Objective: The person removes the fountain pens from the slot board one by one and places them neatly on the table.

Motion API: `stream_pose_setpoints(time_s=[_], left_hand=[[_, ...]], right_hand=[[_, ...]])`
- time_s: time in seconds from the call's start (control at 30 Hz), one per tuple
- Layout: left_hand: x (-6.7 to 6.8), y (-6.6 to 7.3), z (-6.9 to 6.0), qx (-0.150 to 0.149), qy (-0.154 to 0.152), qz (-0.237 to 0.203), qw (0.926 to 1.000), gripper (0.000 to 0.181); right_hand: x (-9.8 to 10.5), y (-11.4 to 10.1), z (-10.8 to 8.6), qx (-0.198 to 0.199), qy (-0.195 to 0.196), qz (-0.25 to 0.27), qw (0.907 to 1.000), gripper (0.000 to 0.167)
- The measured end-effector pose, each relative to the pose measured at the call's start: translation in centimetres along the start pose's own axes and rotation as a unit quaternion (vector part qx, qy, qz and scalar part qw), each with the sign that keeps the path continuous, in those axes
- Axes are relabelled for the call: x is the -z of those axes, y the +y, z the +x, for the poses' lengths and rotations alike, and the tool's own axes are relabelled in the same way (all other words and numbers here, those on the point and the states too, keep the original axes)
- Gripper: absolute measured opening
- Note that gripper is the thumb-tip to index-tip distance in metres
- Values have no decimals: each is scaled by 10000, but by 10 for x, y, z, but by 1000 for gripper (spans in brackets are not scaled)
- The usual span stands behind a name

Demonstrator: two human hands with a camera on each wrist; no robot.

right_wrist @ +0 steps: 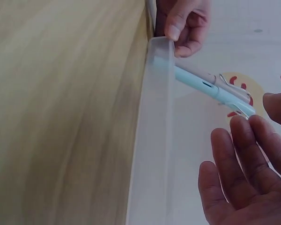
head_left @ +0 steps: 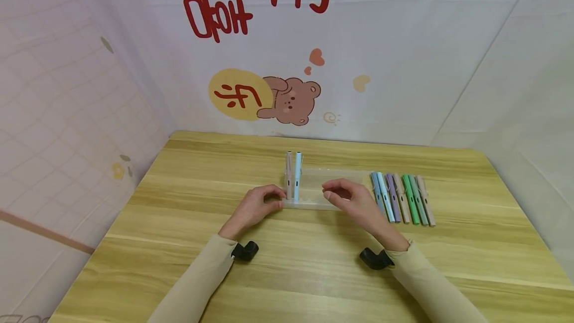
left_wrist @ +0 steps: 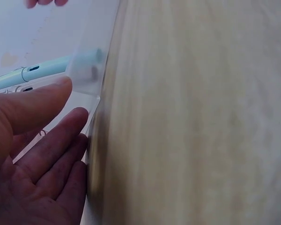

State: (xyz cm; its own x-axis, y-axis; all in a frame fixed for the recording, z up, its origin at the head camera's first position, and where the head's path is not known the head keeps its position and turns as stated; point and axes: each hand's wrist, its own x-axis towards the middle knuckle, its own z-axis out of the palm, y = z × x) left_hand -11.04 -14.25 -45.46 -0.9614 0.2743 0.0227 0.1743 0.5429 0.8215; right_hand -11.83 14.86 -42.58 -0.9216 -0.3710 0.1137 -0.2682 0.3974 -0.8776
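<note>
A clear plastic pen holder [head_left: 329, 205] sits on the table, with a grey-beige pen [head_left: 289, 176] and a light-blue pen [head_left: 298, 176] standing in its left end. My left hand [head_left: 258, 207] grips that end, thumb at the front corner and fingers around the side. In the right wrist view, the left thumb [right_wrist: 174, 31] meets the holder's corner. Above the holder's right part hovers my right hand [head_left: 354, 202], fingers loosely bent with nothing between them. In its own wrist view the right hand's fingers [right_wrist: 234, 154] are spread apart from both pens.
Right of the holder, several capped pens lie side by side: blue [head_left: 377, 191], light blue [head_left: 385, 198], purple [head_left: 393, 196], beige [head_left: 401, 198], green [head_left: 410, 198] and others. A patterned cloth wall [head_left: 381, 39] stands behind the wooden table [head_left: 314, 273].
</note>
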Motion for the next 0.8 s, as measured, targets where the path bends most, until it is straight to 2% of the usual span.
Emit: stream_pose_setpoints(time_s=[0.3, 0.47, 0.8], left_hand=[[2, 0, 0, 52, -37, -6, 10000, 12], [2, 0, 0, -23, -72, -56, 10000, 12], [2, -1, 1, -82, -83, 37, 9999, 11]], right_hand=[[-24, -2, 18, 57, -201, 195, 9996, 29], [-34, -3, 27, 38, -226, 235, 9995, 27], [-51, -2, 40, -233, -321, 95, 9992, 31]])
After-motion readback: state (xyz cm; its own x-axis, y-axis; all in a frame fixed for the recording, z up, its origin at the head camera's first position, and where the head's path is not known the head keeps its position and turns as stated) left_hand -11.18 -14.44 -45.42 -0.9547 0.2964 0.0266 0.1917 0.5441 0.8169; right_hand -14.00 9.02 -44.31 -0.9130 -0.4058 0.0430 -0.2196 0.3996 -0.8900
